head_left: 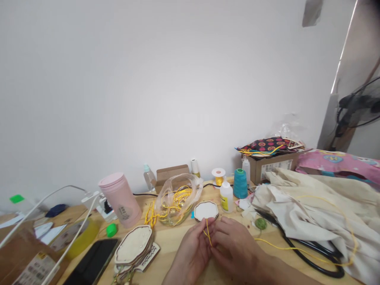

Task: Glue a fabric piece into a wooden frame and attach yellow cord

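Observation:
Just in front of a white scalloped plaque (pixel 206 211), my left hand (pixel 192 248) and my right hand (pixel 236 246) are close together. A thin yellow cord (pixel 208 232) runs between their fingertips, bent into a small loop. Fingers of both hands are closed on this cord. From behind my right hand a long yellow strand, apparently the same cord, trails over black-handled scissors (pixel 322 273) and onto beige cloth (pixel 308 198). The fingertips of my right hand are partly hidden.
Behind the hands stand a clear bag of yellow cord (pixel 178 200), a glue bottle (pixel 226 198) and a teal thread cone (pixel 240 184). To the left are stacked plaques (pixel 133 244), a phone (pixel 92 261) and a pink tumbler (pixel 120 200). A cardboard box (pixel 273 166) stands at back right.

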A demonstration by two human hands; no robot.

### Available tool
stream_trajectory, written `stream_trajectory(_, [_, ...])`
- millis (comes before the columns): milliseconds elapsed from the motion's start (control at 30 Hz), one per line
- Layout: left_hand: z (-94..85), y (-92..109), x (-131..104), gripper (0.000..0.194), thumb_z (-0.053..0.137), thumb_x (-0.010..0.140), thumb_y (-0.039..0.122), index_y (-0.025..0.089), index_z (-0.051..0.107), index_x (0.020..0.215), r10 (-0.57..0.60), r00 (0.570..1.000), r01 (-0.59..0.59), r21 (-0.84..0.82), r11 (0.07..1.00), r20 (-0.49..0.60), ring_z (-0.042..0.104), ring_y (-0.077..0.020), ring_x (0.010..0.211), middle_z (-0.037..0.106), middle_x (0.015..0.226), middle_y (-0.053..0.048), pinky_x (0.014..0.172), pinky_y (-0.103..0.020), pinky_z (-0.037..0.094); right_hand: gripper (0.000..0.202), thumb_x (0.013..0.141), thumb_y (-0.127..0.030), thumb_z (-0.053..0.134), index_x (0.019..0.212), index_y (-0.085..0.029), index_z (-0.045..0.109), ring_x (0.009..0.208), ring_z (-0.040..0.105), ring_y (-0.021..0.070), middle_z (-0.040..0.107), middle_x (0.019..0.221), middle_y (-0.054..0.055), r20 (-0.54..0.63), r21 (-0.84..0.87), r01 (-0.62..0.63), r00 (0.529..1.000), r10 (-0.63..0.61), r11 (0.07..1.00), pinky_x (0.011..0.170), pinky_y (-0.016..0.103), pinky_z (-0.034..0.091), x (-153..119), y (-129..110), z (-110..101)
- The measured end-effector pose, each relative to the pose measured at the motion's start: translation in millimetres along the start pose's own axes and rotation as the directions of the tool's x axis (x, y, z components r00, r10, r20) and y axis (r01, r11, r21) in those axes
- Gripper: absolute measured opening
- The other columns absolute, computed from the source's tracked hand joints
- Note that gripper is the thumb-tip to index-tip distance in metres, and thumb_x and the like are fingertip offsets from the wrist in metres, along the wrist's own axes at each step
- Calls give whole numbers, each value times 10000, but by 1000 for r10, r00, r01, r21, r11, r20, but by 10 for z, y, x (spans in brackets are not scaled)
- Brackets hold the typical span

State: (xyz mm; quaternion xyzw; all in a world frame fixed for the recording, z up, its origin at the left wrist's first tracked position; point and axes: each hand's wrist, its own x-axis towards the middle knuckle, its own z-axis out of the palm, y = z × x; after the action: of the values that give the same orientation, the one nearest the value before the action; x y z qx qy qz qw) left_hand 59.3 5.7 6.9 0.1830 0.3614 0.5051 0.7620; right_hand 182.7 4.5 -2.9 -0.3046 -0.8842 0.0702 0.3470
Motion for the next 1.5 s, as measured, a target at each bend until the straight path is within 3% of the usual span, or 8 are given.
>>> stream_trajectory(133, [-34,14,18,159,436,803,170,109,548,707,-31,1000,31,-48,998,2,560,-121,510,615,633,-49,475,-223,402,89,689,-127,515,623,-181,542,702,499,141,603,721,12,-37,119,-93,995,98,989,632,250,368,25,-14,-54])
stream_trajectory(267, [-65,24,34,138,435,805,170,122,515,704,-59,997,54,-95,994,-44,593,-120,580,625,732,-68,488,-203,432,183,777,-206,448,621,-178,540,654,511,134,578,661,16,-113,280,-316,927,358,907,619,249,384,36,49,-62])
stream_trajectory(433, [-63,62,30,137,407,820,148,120,492,716,-62,995,50,-143,988,-75,526,-48,453,558,608,-16,342,-102,324,87,734,-208,485,794,-184,544,728,530,152,594,777,30,-22,305,-425,891,453,852,641,246,394,7,86,-7])
stream_trajectory(667, [-87,104,34,109,411,819,153,121,484,744,-68,995,58,-141,988,-66,545,-56,474,553,617,-24,276,-75,239,316,648,-45,419,901,-204,523,573,504,114,564,619,-33,140,283,-430,903,407,857,520,195,344,-11,83,21])
stream_trajectory(867, [-75,90,30,45,548,734,126,95,515,730,-13,998,10,-47,999,-62,598,-97,568,616,700,-82,243,-66,169,190,722,-106,381,799,-169,544,552,459,109,521,607,-18,99,390,-449,888,449,804,490,189,343,31,95,-88])
stream_trajectory(1167, [-78,104,27,137,527,748,199,75,559,798,1,993,8,74,997,-116,631,-151,703,642,775,-131,246,-75,180,241,691,-60,390,751,-187,587,501,448,91,550,595,-27,-13,272,-296,950,311,916,482,190,315,8,94,-85])
stream_trajectory(1400, [-72,108,7,126,623,659,190,68,624,687,72,994,-39,334,942,-87,562,-71,438,626,575,-66,256,-88,86,224,687,-75,420,754,-195,597,541,504,97,604,635,-18,5,284,-260,963,270,923,502,183,352,13,29,-101])
stream_trajectory(1500, [-71,117,9,169,661,611,184,48,616,522,110,989,-53,467,883,-94,521,-68,346,612,465,-78,262,-104,141,217,720,-117,438,804,-206,617,586,542,106,632,672,-11,19,284,-299,952,306,911,532,187,376,21,45,-88])
